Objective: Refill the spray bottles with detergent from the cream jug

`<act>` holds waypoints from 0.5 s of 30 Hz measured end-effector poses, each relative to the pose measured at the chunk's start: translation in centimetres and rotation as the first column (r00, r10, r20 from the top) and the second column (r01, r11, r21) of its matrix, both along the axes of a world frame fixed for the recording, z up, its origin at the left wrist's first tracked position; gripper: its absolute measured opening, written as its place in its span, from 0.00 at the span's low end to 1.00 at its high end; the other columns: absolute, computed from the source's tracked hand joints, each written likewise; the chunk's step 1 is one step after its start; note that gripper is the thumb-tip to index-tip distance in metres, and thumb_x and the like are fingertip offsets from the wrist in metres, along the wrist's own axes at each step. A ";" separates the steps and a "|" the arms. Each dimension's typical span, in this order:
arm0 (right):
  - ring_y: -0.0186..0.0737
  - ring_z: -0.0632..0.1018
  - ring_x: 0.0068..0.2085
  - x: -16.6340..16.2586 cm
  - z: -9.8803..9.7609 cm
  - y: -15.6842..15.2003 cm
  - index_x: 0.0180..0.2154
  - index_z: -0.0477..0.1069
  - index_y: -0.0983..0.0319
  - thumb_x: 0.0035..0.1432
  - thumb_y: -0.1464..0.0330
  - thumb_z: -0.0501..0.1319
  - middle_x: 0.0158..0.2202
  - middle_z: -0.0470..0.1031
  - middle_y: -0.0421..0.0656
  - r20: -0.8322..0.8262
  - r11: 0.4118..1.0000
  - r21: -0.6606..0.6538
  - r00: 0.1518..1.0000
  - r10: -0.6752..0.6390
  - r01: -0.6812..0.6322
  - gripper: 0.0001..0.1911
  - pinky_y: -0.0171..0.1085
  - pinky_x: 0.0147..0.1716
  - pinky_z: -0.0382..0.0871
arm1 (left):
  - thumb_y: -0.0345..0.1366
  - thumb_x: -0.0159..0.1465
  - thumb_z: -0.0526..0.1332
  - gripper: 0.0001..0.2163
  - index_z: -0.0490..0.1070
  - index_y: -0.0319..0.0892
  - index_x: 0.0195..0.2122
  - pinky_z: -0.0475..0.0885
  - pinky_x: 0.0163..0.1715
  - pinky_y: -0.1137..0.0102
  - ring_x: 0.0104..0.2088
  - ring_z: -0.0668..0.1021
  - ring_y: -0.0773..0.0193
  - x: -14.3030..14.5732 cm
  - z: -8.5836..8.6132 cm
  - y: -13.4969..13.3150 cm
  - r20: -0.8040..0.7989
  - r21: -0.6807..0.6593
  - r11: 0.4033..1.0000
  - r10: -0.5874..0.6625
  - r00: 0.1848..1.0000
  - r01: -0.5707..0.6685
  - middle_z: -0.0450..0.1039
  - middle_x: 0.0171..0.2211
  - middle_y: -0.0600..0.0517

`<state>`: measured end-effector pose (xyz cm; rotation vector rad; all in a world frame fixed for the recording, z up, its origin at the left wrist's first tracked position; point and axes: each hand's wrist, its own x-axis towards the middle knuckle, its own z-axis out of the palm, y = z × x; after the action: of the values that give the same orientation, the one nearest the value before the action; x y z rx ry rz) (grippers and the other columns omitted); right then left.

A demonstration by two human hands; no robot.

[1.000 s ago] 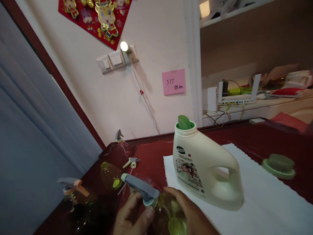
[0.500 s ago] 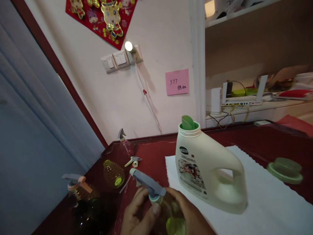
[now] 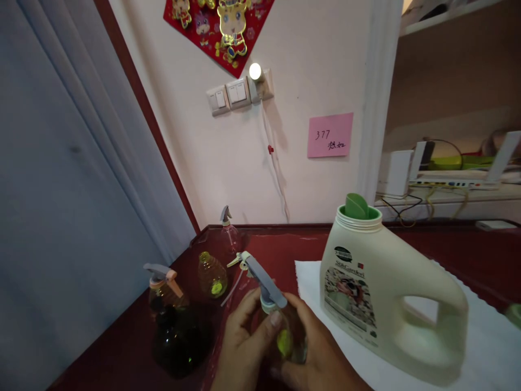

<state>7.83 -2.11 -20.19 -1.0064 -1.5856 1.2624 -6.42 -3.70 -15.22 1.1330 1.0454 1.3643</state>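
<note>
A small clear spray bottle (image 3: 290, 332) with yellow-green liquid and a grey trigger head (image 3: 262, 281) is held between both my hands at the bottom middle. My left hand (image 3: 244, 347) wraps its neck, thumb against the collar under the grey head. My right hand (image 3: 321, 355) cups the bottle's body from the right. A cream detergent jug (image 3: 386, 304) with an open green spout stands just right of my hands on a white cloth (image 3: 480, 353).
On the dark red table (image 3: 268, 250) to the left stand a dark bottle with a peach trigger (image 3: 169, 320), an uncapped yellow bottle (image 3: 211, 274), a clear sprayer by the wall (image 3: 228, 234) and a loose trigger head. A grey curtain (image 3: 69, 163) hangs left. Cables and a router sit on the right shelf.
The view has swung left, so everything sits further right in frame and the green lid has left view. My hands have kept hold of the spray bottle, its head now more upright.
</note>
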 end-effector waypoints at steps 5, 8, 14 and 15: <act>0.54 0.69 0.62 -2.6 0.8 1.4 0.62 0.60 0.58 0.42 0.70 0.67 0.63 0.66 0.51 -0.104 0.997 0.067 0.994 -0.032 0.039 0.43 0.49 0.58 0.67 | 0.41 0.61 0.69 0.17 0.77 0.46 0.51 0.71 0.53 0.62 0.50 0.79 0.51 -1.7 0.7 1.2 0.016 0.009 1.000 -0.027 1.000 0.027 0.80 0.48 0.46; 0.52 0.72 0.60 -3.9 1.1 2.7 0.61 0.59 0.60 0.43 0.71 0.67 0.61 0.68 0.51 -0.126 0.995 0.097 0.992 -0.022 0.035 0.42 0.48 0.57 0.68 | 0.39 0.62 0.69 0.18 0.76 0.46 0.53 0.72 0.51 0.64 0.48 0.80 0.54 -2.7 0.9 2.2 0.058 0.021 0.999 -0.025 0.998 0.024 0.79 0.50 0.47; 0.47 0.73 0.57 -6.6 -0.1 5.4 0.59 0.59 0.59 0.42 0.75 0.65 0.58 0.71 0.48 -0.156 0.989 0.136 0.987 -0.036 0.057 0.40 0.45 0.57 0.68 | 0.41 0.63 0.68 0.21 0.73 0.44 0.57 0.73 0.49 0.64 0.48 0.81 0.53 -5.0 0.4 4.5 0.071 0.023 1.000 -0.004 0.997 0.002 0.79 0.50 0.44; 0.47 0.73 0.58 -6.9 -0.4 5.7 0.58 0.60 0.59 0.42 0.75 0.65 0.58 0.71 0.47 -0.163 0.989 0.138 0.986 -0.037 0.059 0.40 0.45 0.57 0.67 | 0.42 0.63 0.68 0.21 0.73 0.43 0.57 0.73 0.49 0.64 0.48 0.81 0.53 -5.4 0.2 4.7 0.064 0.021 1.000 0.006 0.998 -0.007 0.79 0.50 0.44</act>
<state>0.88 3.60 -20.62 -0.8280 -1.4962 1.1499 -11.80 1.03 -14.98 1.0953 0.9911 1.4113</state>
